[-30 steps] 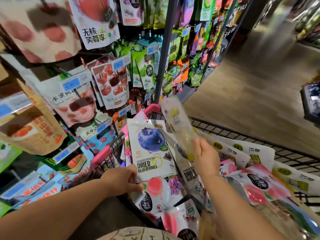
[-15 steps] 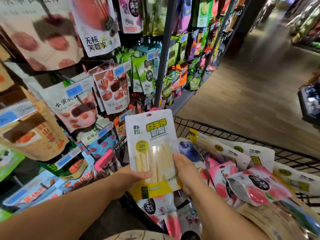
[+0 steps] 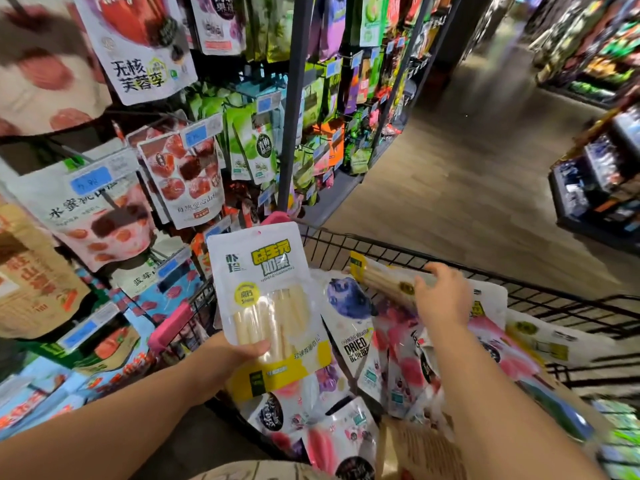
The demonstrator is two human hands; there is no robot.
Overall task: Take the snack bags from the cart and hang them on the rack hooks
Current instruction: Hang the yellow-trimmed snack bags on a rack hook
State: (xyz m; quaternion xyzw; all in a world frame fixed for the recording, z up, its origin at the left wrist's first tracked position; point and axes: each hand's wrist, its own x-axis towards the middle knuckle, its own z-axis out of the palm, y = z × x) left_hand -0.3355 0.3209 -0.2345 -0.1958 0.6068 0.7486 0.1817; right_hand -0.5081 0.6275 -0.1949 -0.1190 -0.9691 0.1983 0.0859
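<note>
pinching the lower part of a white-and-yellow plastic snack bag [image 3: 266, 292] with a clear window of pale sticks, the left hand [image 3: 225, 356] lays its thumb [image 3: 258, 347] across the front, while its other fingers are hidden behind the pack. this hand holds the bag upright over the left side of the black wire shopping cart [image 3: 491, 275].

the right hand [image 3: 445, 303] is loose, fingers [image 3: 437, 269] spread and uncurled. it hangs over a second white-and-yellow stick bag [image 3: 377, 277] that lies flat near the cart's far rim. i cannot tell whether the fingertips touch it.

between the two hands a white pouch printed with a blueberry [image 3: 349, 306] lies among pink-printed pouches [image 3: 398, 344] heaped in the cart. a pink plastic bumper [image 3: 169, 327] sits on the cart's left side, next to the rack.

on the left, the dark metal rack [image 3: 294, 98] carries rows of fruit-snack bags [image 3: 183, 178] on hooks, with blue price tags [image 3: 90, 180] in front. wood-look floor [image 3: 485, 174] runs off to the right.
</note>
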